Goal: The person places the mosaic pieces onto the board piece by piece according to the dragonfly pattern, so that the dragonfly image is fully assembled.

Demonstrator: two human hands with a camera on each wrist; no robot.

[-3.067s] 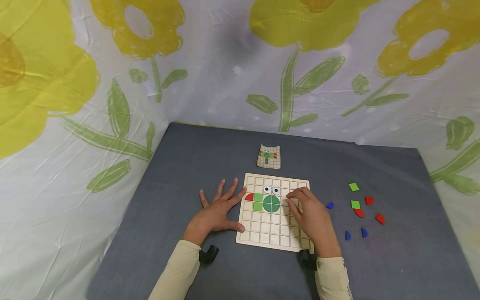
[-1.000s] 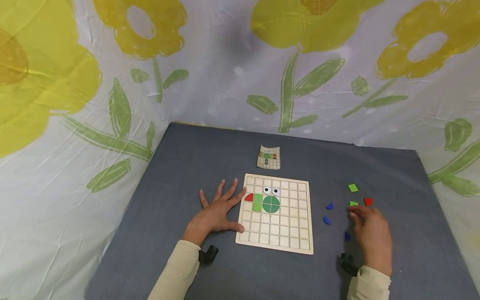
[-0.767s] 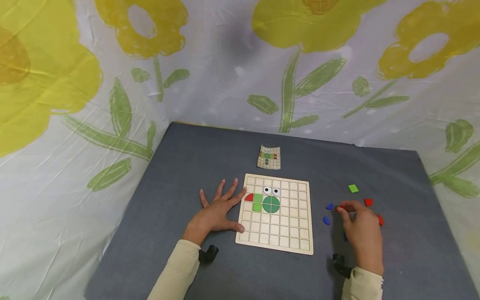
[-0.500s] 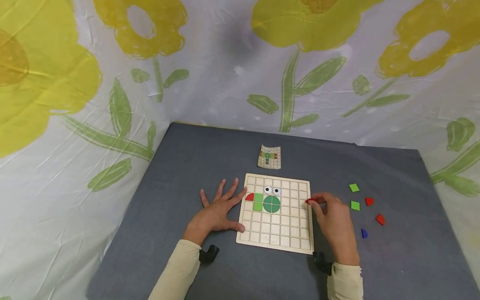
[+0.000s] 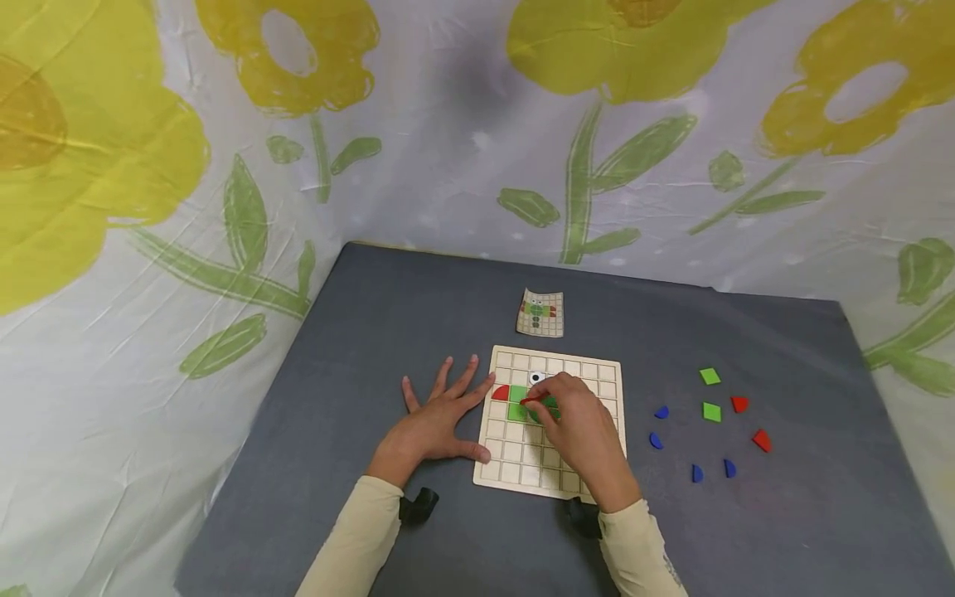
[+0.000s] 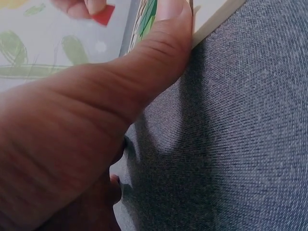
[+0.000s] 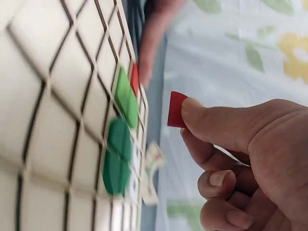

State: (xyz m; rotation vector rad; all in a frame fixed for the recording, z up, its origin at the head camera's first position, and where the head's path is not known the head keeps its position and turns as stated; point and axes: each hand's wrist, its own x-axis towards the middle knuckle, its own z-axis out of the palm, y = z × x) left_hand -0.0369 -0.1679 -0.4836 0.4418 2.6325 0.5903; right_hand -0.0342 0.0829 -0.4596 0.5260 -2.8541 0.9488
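My right hand [image 5: 585,435] pinches a red quarter-circle tile [image 7: 176,109] between thumb and forefinger, over the wooden grid board [image 5: 511,473]. Spread out flat, my left hand [image 5: 433,427] lies at the board's left side, its thumb on the edge. On the board sit another red quarter-circle tile [image 5: 501,393], light green square tiles [image 5: 516,405], dark green quarter-circle tiles [image 7: 118,154] forming a round, and an eye tile [image 5: 536,378]. In the head view my right hand covers part of the dark green tiles and the second eye.
Behind the board lies a pattern card [image 5: 540,313] with a curled edge. To the right, loose on the grey table [image 5: 418,307], are two green squares [image 5: 712,412], two red quarter-circles [image 5: 762,440] and several blue pieces [image 5: 656,440]. A flower-printed cloth [image 5: 448,166] hangs behind.
My right hand reached to the loose pieces at the right, picked up a red quarter-circle tile and carried it left over the board. My left hand stayed in place.
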